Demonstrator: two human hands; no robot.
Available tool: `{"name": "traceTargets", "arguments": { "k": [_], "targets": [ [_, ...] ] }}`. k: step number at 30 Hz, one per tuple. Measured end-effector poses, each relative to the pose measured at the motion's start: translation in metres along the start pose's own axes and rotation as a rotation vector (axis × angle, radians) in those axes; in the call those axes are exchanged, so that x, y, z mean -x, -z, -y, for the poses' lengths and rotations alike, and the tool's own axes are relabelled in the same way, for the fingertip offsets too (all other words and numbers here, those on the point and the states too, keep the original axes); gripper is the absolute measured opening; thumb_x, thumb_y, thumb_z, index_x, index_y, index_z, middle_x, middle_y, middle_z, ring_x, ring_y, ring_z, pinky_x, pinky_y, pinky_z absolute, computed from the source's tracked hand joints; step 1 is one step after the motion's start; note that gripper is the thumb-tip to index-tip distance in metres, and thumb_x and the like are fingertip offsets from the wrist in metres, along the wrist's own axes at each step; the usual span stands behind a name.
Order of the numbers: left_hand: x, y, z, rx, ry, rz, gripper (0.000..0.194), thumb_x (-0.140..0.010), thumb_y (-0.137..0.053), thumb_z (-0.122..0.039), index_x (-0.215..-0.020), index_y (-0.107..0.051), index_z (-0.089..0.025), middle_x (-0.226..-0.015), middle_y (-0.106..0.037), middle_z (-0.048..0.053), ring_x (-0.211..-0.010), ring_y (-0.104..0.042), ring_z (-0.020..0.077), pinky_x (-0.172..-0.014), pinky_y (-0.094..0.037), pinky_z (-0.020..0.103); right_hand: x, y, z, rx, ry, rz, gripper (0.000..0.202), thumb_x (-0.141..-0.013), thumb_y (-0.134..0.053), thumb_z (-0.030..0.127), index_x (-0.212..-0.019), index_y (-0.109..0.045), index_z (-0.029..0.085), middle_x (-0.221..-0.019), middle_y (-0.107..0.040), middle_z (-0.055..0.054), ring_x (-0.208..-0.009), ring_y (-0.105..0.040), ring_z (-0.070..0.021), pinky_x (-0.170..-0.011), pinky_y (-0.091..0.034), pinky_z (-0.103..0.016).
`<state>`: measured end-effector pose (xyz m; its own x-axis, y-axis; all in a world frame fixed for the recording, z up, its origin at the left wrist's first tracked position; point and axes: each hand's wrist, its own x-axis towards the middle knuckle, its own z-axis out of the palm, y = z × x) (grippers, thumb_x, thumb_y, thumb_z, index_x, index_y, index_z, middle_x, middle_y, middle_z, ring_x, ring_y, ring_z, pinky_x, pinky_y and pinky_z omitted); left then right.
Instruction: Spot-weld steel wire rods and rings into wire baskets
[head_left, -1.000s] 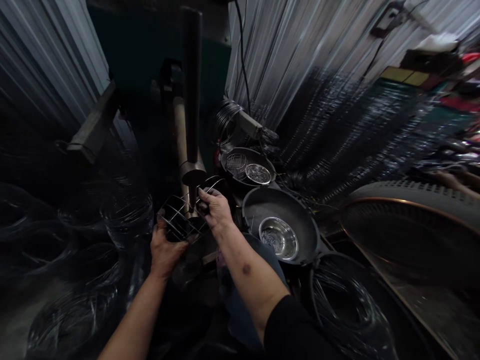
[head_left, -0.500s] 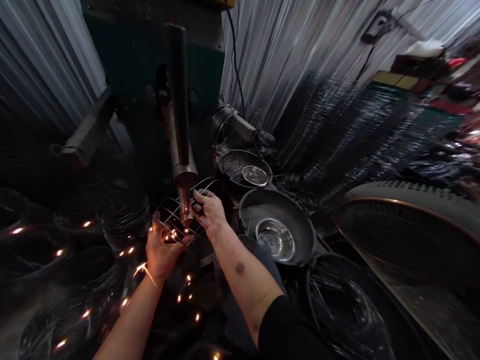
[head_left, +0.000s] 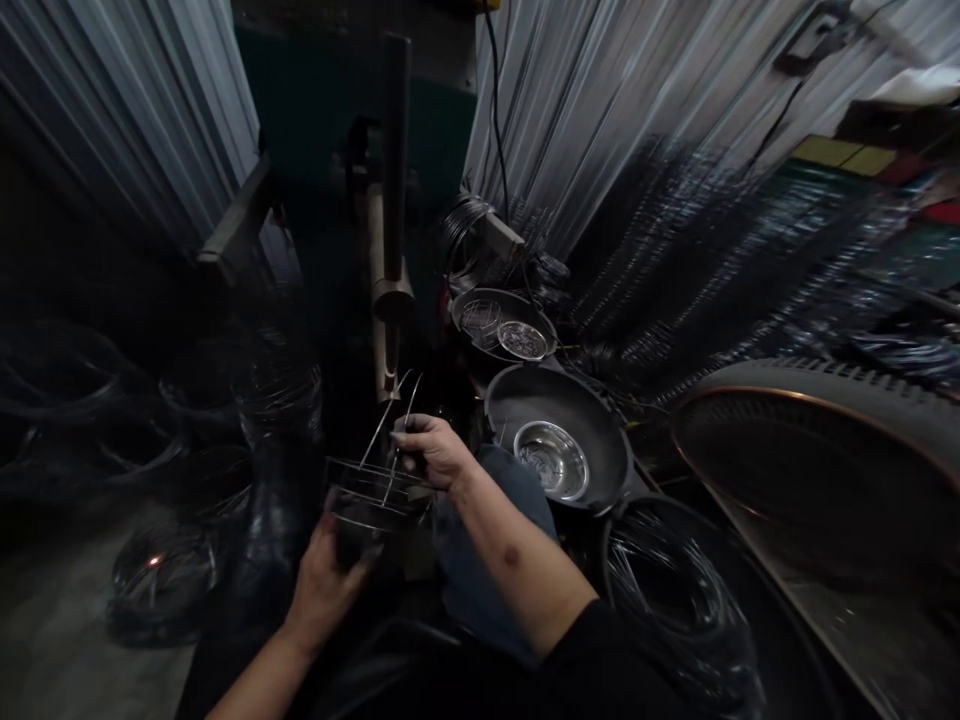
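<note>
A small wire rack (head_left: 375,497) of thin metal rods hangs tilted between my hands, two longer rods rising from its top. My right hand (head_left: 435,450) is closed, pinching one of those rods between thumb and fingers. Under the rack's lower left side, my left hand (head_left: 330,575) grips it, the fingertips dark and partly blurred. Just above and behind the rack stands the spot welder's electrode (head_left: 391,355), on a thick metal arm. The rack is below the electrode tip and apart from it.
To my right, a black basin (head_left: 600,430) holds a steel bowl (head_left: 553,460) of short metal pieces. Behind it, another basin (head_left: 465,345) contains wire parts. Wire coils (head_left: 675,580) lie at lower right, near a large round rim (head_left: 787,395). Wrapped bundles (head_left: 277,430) stand left.
Both hands have drawn the wire rack down and away from the electrode. The flying sparks have mostly gone, with one glow left at lower left. The view has shifted slightly.
</note>
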<state>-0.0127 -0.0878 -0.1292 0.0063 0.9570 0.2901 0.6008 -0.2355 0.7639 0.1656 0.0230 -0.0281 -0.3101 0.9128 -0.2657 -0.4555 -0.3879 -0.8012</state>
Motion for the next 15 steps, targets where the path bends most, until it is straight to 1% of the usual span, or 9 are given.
{"name": "traceTargets", "arguments": {
  "k": [2,3,5,7,10,13,15],
  "targets": [
    [0.029,0.002,-0.001,-0.029,0.016,0.109,0.06,-0.083,-0.055,-0.043,-0.136,-0.039,-0.018,-0.14,-0.047,0.015,-0.133,-0.041,0.0292,-0.108,-0.039,0.047,0.013,0.016,-0.005,0.069,-0.105,0.019,0.04,-0.042,-0.086,0.023,-0.07,-0.06,0.013,-0.051,-0.06,0.002,-0.041,-0.053,-0.01,-0.034,-0.032,-0.016],
    [0.039,0.003,-0.003,-0.044,0.018,0.169,0.059,-0.083,-0.053,-0.04,-0.137,-0.039,-0.018,-0.141,-0.047,0.015,-0.133,-0.041,0.0286,-0.108,-0.039,0.046,0.018,0.024,-0.006,0.108,-0.149,0.031,0.04,-0.041,-0.086,0.023,-0.071,-0.06,0.013,-0.051,-0.061,0.002,-0.04,-0.052,-0.0093,-0.034,-0.033,-0.016],
    [0.05,0.006,-0.011,-0.074,0.021,0.3,0.062,-0.081,-0.05,-0.033,-0.139,-0.037,-0.016,-0.142,-0.046,0.015,-0.133,-0.041,0.0277,-0.109,-0.037,0.045,0.025,0.039,-0.008,0.188,-0.219,0.053,0.039,-0.042,-0.086,0.023,-0.071,-0.061,0.012,-0.052,-0.061,0.001,-0.038,-0.051,-0.0083,-0.036,-0.036,-0.017],
    [0.053,0.008,-0.02,-0.128,0.053,0.438,0.067,-0.078,-0.049,-0.029,-0.141,-0.035,-0.012,-0.143,-0.045,0.016,-0.134,-0.04,0.0279,-0.11,-0.036,0.045,0.031,0.049,-0.01,0.263,-0.269,0.066,0.038,-0.041,-0.085,0.022,-0.069,-0.062,0.012,-0.053,-0.062,0.001,-0.039,-0.052,-0.0084,-0.038,-0.04,-0.019],
    [0.051,0.011,-0.035,-0.244,0.149,0.606,0.072,-0.075,-0.048,-0.029,-0.142,-0.034,-0.006,-0.144,-0.043,0.018,-0.135,-0.038,0.0288,-0.111,-0.033,0.044,0.038,0.052,-0.015,0.352,-0.295,0.07,0.033,-0.039,-0.082,0.022,-0.063,-0.062,0.011,-0.051,-0.062,0.001,-0.037,-0.051,-0.0084,-0.038,-0.041,-0.019],
    [0.049,0.012,-0.049,-0.344,0.202,0.708,0.072,-0.076,-0.048,-0.03,-0.142,-0.035,-0.005,-0.14,-0.047,0.019,-0.132,-0.042,0.0295,-0.109,-0.034,0.043,0.043,0.049,-0.022,0.41,-0.292,0.078,0.03,-0.039,-0.08,0.022,-0.061,-0.062,0.012,-0.049,-0.06,0.002,-0.035,-0.049,-0.0079,-0.035,-0.037,-0.018],
    [0.048,0.014,-0.057,-0.372,0.192,0.752,0.066,-0.076,-0.048,-0.031,-0.138,-0.043,-0.007,-0.134,-0.054,0.018,-0.126,-0.048,0.0294,-0.105,-0.037,0.042,0.047,0.046,-0.027,0.437,-0.3,0.077,0.03,-0.039,-0.079,0.023,-0.061,-0.063,0.012,-0.049,-0.06,0.002,-0.035,-0.049,-0.0079,-0.034,-0.036,-0.018]
  ]
}}
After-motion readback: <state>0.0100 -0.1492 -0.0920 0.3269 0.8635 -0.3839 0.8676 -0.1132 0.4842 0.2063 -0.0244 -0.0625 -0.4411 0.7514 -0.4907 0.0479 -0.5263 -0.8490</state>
